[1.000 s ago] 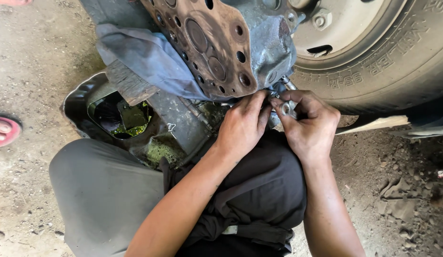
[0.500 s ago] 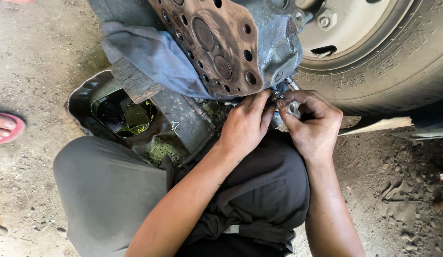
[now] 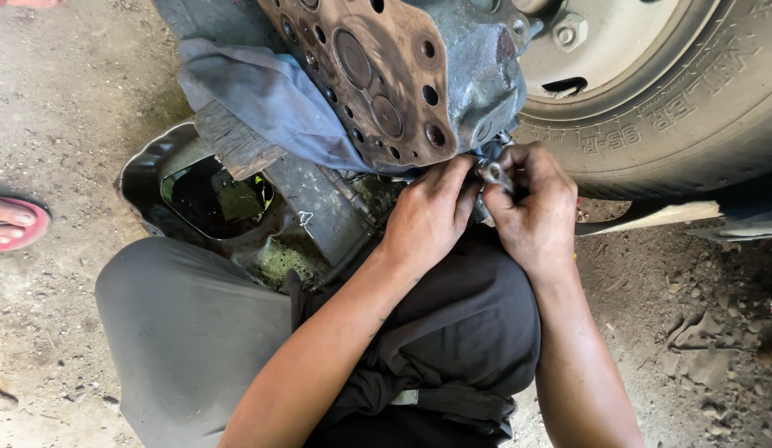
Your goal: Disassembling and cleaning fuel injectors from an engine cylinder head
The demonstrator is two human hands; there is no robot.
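A rusty cylinder head (image 3: 378, 79) with round ports and bolt holes leans tilted over a blue-grey cloth (image 3: 262, 104). My left hand (image 3: 427, 216) presses its fingers against the lower corner of the head. Right beside it, my right hand (image 3: 531, 207) is closed around a small metal part (image 3: 491, 172) at that same corner. Both hands touch each other there, above my knee in dark grey trousers (image 3: 452, 332). What the left fingers grip is hidden.
A large truck tyre and wheel (image 3: 676, 91) stand right behind the hands. A black oil pan (image 3: 150, 170) with dark liquid and a wooden block (image 3: 237, 141) lies at left. Another person's foot in a red sandal (image 3: 17, 224) is at the far left. Dirt ground all around.
My hands stay at the head's lower corner with small finger movements; the view has shifted slightly, and the right hand now shows the small metal part more plainly.
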